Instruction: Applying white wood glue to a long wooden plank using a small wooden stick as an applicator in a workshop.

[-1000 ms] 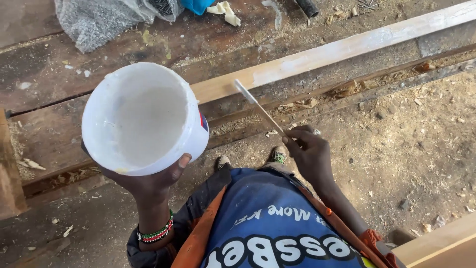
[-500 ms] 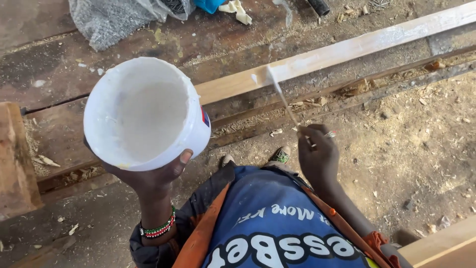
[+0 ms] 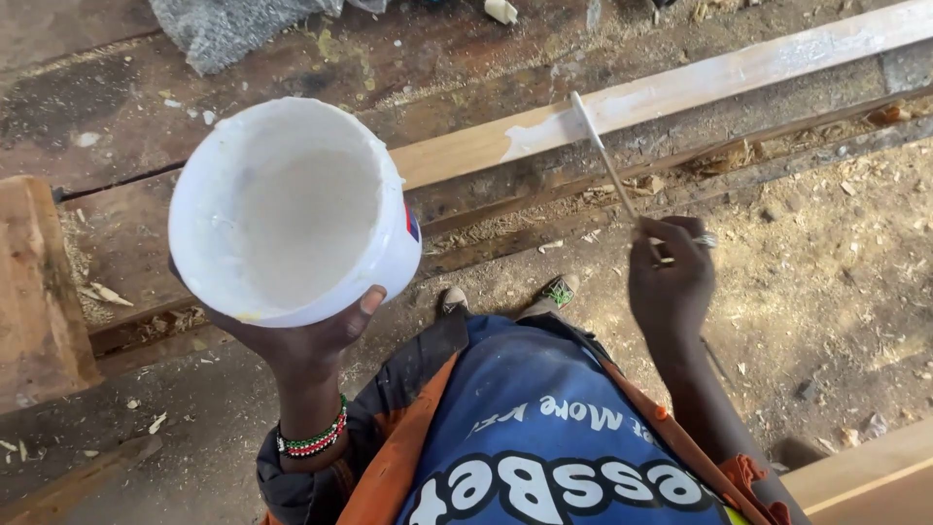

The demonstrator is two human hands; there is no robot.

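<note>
The left hand (image 3: 301,340) cups a round white plastic bucket (image 3: 292,209) from below, thumb on its rim; the smooth inner wall is coated with white paint. The right hand (image 3: 669,282) is closed on the thin handle of a brush (image 3: 603,156), whose tip touches a long, flat wooden plank (image 3: 680,87). The plank's right portion is painted white; its left portion is bare pale wood. The plank lies across rough, dark boards (image 3: 292,87) scattered with sawdust. A grey mesh sack (image 3: 233,29) lies beyond, and a wood block (image 3: 34,282) sits at left.
</note>
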